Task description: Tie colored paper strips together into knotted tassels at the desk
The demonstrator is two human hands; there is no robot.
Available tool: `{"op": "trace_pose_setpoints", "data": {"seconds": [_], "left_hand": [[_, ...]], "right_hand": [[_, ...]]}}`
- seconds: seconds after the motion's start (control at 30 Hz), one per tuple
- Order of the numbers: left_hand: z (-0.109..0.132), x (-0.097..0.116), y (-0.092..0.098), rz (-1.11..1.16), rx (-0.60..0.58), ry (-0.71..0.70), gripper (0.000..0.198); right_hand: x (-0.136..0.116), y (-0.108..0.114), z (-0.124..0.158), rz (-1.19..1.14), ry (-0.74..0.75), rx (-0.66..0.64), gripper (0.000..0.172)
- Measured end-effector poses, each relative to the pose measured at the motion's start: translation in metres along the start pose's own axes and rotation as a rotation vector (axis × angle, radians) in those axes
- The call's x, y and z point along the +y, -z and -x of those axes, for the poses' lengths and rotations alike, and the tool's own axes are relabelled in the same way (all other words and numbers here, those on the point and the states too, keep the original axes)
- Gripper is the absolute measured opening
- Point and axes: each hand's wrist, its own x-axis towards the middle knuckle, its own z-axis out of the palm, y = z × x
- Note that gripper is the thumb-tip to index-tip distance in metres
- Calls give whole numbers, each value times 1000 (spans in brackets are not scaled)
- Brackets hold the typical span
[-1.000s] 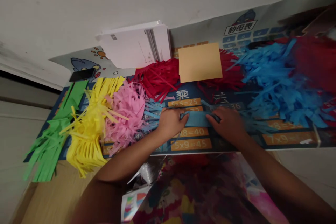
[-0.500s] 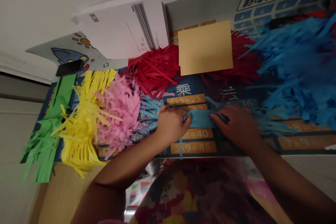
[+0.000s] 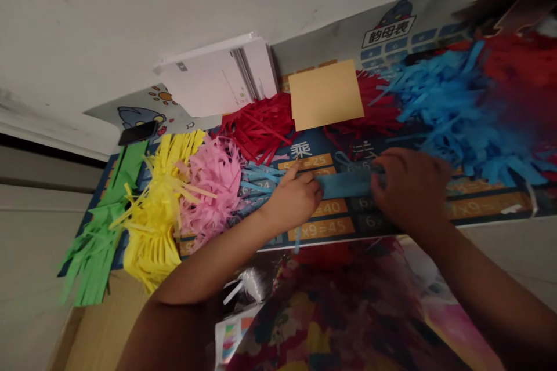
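Observation:
A flat blue paper strip [image 3: 348, 184] stretches between my two hands over a printed multiplication chart [image 3: 324, 228]. My left hand [image 3: 293, 200] grips the strip's left end, and my right hand [image 3: 411, 188] holds its right end, hiding part of it. Beside my left hand lies a small bunch of blue paper strips [image 3: 256, 181]. Fringed pink paper [image 3: 213, 185] sits further left, with yellow [image 3: 156, 214] and green [image 3: 98, 237] fringes beyond it. Above my right hand spreads a large blue fringed heap [image 3: 452, 110].
Red paper fringes [image 3: 256, 127] and a tan card [image 3: 325, 94] lie at the chart's far side. A white paper stack [image 3: 217, 77] and a black phone [image 3: 138, 132] rest near the wall [image 3: 130, 17]. Multicoloured printed material [image 3: 339, 313] lies below my forearms.
My right hand has moved right, away from my left hand, and more of the blue strip shows between them. The whole view has shifted slightly.

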Motion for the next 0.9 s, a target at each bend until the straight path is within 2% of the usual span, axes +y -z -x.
{"op": "trace_pose_setpoints", "data": {"seconds": [0.1,0.17,0.3,0.5,0.6,0.77,0.9], "left_hand": [[-7,10,11,-28,-34,15,23],[-11,14,12,-69,-55,60,21],[-9,11,1,-116,-2,138,23],[11,-8,-17,146,210,275,23],[13,-15,-19,253,208,296,17],[8,-25,-19,379,172,388,17],[0,-25,-19,411,149,492,22]], "right_hand": [[-3,1,-1,-150,416,-239,25],[-2,-6,-4,-221,488,-362,29],[10,-20,-7,-323,415,-341,33],[21,-28,-9,-350,416,-267,28],[28,-31,-18,-360,395,-304,20],[38,-36,-34,-376,255,-385,25],[31,-39,-40,-368,129,-426,25]]}}
